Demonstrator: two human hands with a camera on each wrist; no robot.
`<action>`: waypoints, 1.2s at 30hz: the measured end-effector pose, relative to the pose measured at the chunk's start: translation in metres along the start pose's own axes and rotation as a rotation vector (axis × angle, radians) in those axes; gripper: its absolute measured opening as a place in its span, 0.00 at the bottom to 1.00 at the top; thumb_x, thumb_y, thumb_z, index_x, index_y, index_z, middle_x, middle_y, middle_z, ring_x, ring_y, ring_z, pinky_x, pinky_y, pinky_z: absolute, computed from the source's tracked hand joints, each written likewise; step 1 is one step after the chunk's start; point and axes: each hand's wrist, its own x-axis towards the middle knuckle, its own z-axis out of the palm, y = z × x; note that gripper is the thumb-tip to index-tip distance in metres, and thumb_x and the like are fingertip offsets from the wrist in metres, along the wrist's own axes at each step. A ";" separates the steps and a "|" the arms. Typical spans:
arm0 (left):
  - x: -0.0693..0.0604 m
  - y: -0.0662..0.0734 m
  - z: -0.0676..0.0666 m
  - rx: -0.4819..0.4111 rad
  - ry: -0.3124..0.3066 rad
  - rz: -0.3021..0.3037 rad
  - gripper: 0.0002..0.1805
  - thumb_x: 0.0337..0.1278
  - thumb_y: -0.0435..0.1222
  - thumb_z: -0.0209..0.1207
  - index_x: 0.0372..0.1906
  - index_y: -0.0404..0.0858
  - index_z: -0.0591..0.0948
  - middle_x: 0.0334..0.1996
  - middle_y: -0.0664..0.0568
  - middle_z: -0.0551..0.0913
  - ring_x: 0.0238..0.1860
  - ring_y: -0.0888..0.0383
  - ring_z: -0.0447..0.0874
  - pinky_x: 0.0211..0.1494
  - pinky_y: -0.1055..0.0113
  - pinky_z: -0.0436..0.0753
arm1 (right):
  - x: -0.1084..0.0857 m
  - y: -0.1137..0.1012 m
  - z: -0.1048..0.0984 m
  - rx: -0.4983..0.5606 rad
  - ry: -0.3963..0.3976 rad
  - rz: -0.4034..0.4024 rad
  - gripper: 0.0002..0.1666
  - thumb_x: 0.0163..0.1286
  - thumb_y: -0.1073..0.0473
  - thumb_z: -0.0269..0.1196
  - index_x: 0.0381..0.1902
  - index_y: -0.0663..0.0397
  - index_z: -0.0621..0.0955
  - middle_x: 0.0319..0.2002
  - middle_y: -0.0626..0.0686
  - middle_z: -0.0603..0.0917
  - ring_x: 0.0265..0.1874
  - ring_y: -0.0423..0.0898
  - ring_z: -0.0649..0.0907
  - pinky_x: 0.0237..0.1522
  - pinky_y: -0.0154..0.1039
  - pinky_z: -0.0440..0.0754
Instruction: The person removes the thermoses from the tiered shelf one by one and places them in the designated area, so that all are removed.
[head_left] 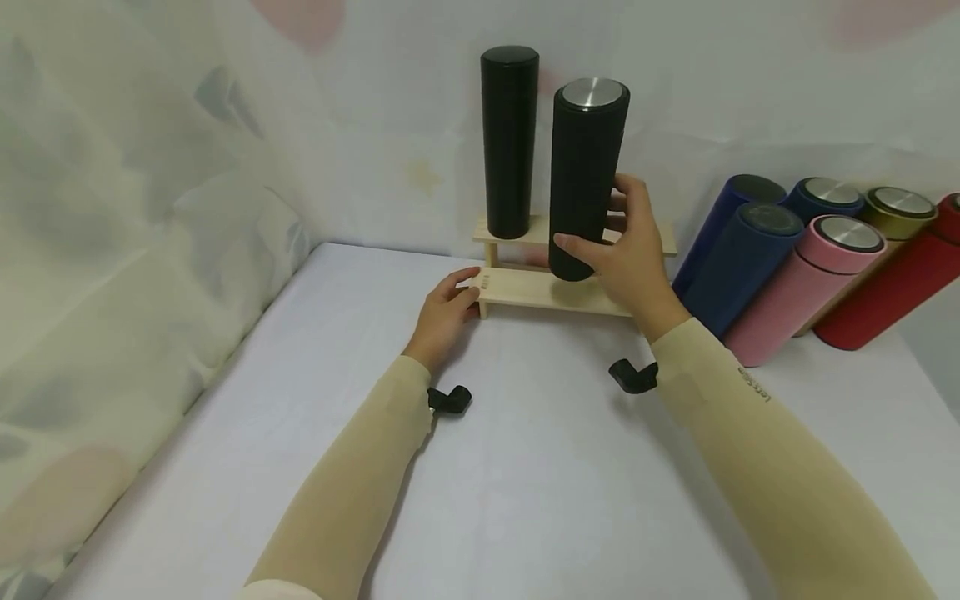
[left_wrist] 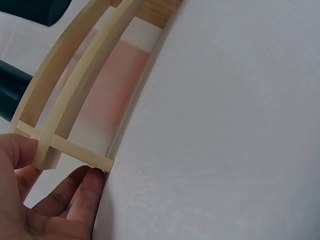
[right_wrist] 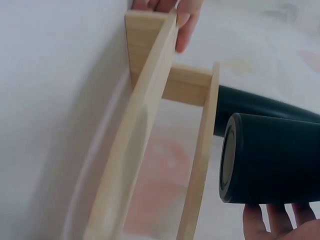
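Note:
My right hand [head_left: 633, 254] grips a black thermos bottle [head_left: 587, 179] with a silver lid top. The bottle is upright with a slight tilt; its round base [right_wrist: 229, 157] hangs off the two-tier wooden rack [head_left: 543, 287] in the right wrist view. My left hand [head_left: 442, 317] holds the left end of the rack's lower shelf. In the left wrist view, its thumb [left_wrist: 20, 150] presses the shelf end while the fingers reach the leg near the tabletop. Another black thermos bottle [head_left: 510, 142], with an all-black top, stands on the upper shelf's left end.
At the right several thermos bottles stand in a group, among them a pink one [head_left: 806, 287], a blue one [head_left: 738, 267], a gold one [head_left: 900, 212] and a red one [head_left: 885, 287]. A white cloth [head_left: 487, 500] covers the table. Patterned curtains [head_left: 112, 250] hang behind and left.

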 end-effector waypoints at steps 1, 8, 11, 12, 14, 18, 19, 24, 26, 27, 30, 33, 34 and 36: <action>0.000 0.000 0.000 -0.003 -0.002 0.001 0.23 0.84 0.37 0.58 0.76 0.45 0.79 0.64 0.39 0.81 0.60 0.47 0.86 0.64 0.59 0.85 | -0.005 -0.001 -0.001 0.006 -0.002 -0.001 0.54 0.64 0.59 0.83 0.80 0.39 0.66 0.66 0.54 0.75 0.61 0.52 0.79 0.62 0.53 0.82; 0.000 -0.001 0.000 -0.016 -0.001 0.007 0.22 0.84 0.37 0.58 0.76 0.45 0.79 0.64 0.39 0.81 0.61 0.46 0.86 0.65 0.58 0.85 | -0.037 -0.006 -0.016 0.009 0.006 -0.049 0.52 0.64 0.64 0.82 0.79 0.41 0.68 0.65 0.54 0.75 0.57 0.51 0.81 0.62 0.48 0.84; 0.000 -0.002 0.000 -0.020 0.003 0.006 0.22 0.84 0.37 0.57 0.76 0.44 0.79 0.65 0.39 0.81 0.62 0.47 0.85 0.65 0.58 0.85 | -0.051 -0.006 -0.026 0.002 0.023 -0.067 0.52 0.63 0.66 0.82 0.78 0.41 0.69 0.65 0.53 0.76 0.56 0.51 0.82 0.59 0.44 0.85; 0.001 -0.003 0.000 -0.024 0.004 0.006 0.22 0.84 0.36 0.57 0.76 0.44 0.79 0.65 0.38 0.80 0.62 0.47 0.84 0.65 0.58 0.85 | -0.056 -0.006 -0.030 0.000 0.028 -0.072 0.52 0.62 0.67 0.82 0.78 0.41 0.69 0.65 0.53 0.76 0.55 0.51 0.82 0.58 0.43 0.85; 0.000 -0.002 0.000 -0.021 0.005 0.008 0.22 0.85 0.36 0.57 0.76 0.43 0.79 0.65 0.38 0.80 0.62 0.47 0.84 0.65 0.58 0.85 | -0.065 -0.005 -0.037 -0.016 0.040 -0.081 0.52 0.62 0.69 0.81 0.79 0.41 0.70 0.65 0.52 0.76 0.55 0.52 0.83 0.57 0.41 0.86; -0.001 -0.001 0.001 -0.013 0.006 0.007 0.23 0.85 0.36 0.57 0.76 0.43 0.79 0.66 0.38 0.80 0.62 0.46 0.85 0.65 0.57 0.84 | -0.078 -0.004 -0.052 -0.067 0.070 -0.071 0.53 0.63 0.70 0.81 0.79 0.39 0.69 0.65 0.50 0.76 0.56 0.50 0.83 0.57 0.40 0.86; -0.001 0.000 0.001 -0.007 0.005 0.006 0.23 0.85 0.36 0.57 0.76 0.44 0.79 0.66 0.38 0.81 0.62 0.45 0.85 0.65 0.57 0.84 | -0.081 -0.004 -0.056 -0.082 0.078 -0.061 0.54 0.63 0.69 0.81 0.79 0.39 0.68 0.65 0.49 0.76 0.57 0.50 0.83 0.57 0.39 0.86; -0.001 0.001 0.002 0.015 0.001 0.001 0.23 0.85 0.38 0.56 0.77 0.45 0.78 0.65 0.39 0.81 0.61 0.47 0.85 0.65 0.58 0.84 | -0.095 -0.001 -0.074 -0.110 0.123 -0.022 0.53 0.63 0.69 0.81 0.78 0.38 0.69 0.66 0.48 0.75 0.58 0.49 0.82 0.56 0.35 0.85; -0.001 0.001 0.001 0.021 0.004 -0.002 0.23 0.85 0.38 0.57 0.77 0.46 0.79 0.65 0.40 0.81 0.61 0.47 0.86 0.65 0.59 0.85 | -0.099 0.000 -0.080 -0.114 0.138 -0.019 0.53 0.63 0.70 0.81 0.78 0.39 0.69 0.67 0.47 0.74 0.58 0.49 0.81 0.55 0.33 0.85; 0.000 0.000 0.001 0.022 0.006 -0.004 0.23 0.85 0.38 0.57 0.77 0.46 0.79 0.65 0.40 0.81 0.60 0.47 0.86 0.65 0.59 0.85 | -0.102 0.001 -0.083 -0.120 0.147 -0.021 0.53 0.62 0.70 0.81 0.78 0.39 0.69 0.67 0.47 0.74 0.58 0.49 0.81 0.54 0.32 0.85; 0.001 -0.001 0.001 0.026 0.004 -0.005 0.23 0.84 0.38 0.57 0.77 0.46 0.79 0.65 0.40 0.81 0.61 0.47 0.86 0.65 0.59 0.85 | -0.109 0.002 -0.093 -0.148 0.175 -0.022 0.53 0.62 0.72 0.80 0.78 0.40 0.69 0.66 0.46 0.75 0.56 0.49 0.82 0.52 0.30 0.84; 0.001 0.000 0.000 0.032 -0.001 -0.008 0.23 0.84 0.39 0.57 0.77 0.47 0.79 0.65 0.40 0.81 0.60 0.47 0.86 0.65 0.59 0.85 | -0.116 0.000 -0.101 -0.182 0.205 -0.011 0.53 0.62 0.73 0.80 0.78 0.40 0.69 0.64 0.45 0.77 0.55 0.47 0.82 0.52 0.28 0.84; 0.001 0.000 0.000 0.035 -0.002 -0.010 0.23 0.84 0.39 0.57 0.77 0.47 0.79 0.65 0.40 0.81 0.61 0.48 0.86 0.65 0.59 0.85 | -0.118 -0.001 -0.104 -0.195 0.213 -0.003 0.54 0.62 0.73 0.80 0.79 0.40 0.68 0.64 0.45 0.77 0.55 0.47 0.81 0.52 0.28 0.83; 0.001 0.000 0.000 0.037 -0.001 -0.012 0.23 0.84 0.39 0.57 0.77 0.47 0.79 0.65 0.40 0.81 0.60 0.48 0.86 0.64 0.59 0.85 | -0.121 -0.003 -0.110 -0.222 0.230 0.016 0.54 0.63 0.71 0.80 0.80 0.38 0.67 0.64 0.44 0.76 0.57 0.46 0.80 0.52 0.27 0.83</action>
